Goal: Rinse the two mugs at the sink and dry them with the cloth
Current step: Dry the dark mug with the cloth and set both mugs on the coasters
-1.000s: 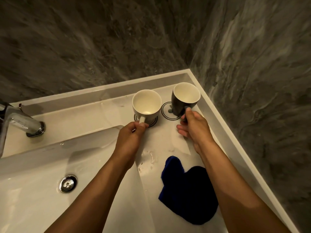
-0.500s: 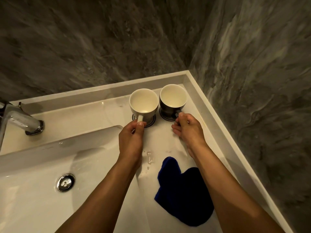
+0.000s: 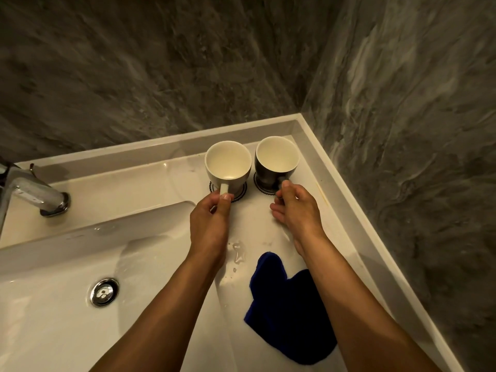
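**A:** Over in the back right corner of the sink (image 3: 346, 210) ledge, both mugs stand upright on small dark-edged coasters (image 3: 261, 187), openings up. The white mug (image 3: 228, 163) is on the left, the dark mug (image 3: 276, 162) on the right, nearly touching each other. Left hand (image 3: 209, 224) pinches the white mug's handle, thumb on top. Right hand (image 3: 298, 210) has thumb and forefinger curled on the dark mug's handle, other fingers loosely spread below.

**B:** Which way do the handles point?

**A:** Both toward the person, so each hand sits just in front of its mug. The blue cloth (image 3: 290, 315) lies flat on the ledge nearer the camera, between the forearms and partly under the right one.

**B:** Much room around them?

**A:** Tight at the back and right: the raised rim and the grey stone wall (image 3: 402, 130) are just beside the dark mug. Left is roomier, with bare ledge, then the basin with its drain (image 3: 104, 291), and the faucet (image 3: 35, 196) well apart at far left. Some water drops (image 3: 237, 251) sit between the hands and the cloth.
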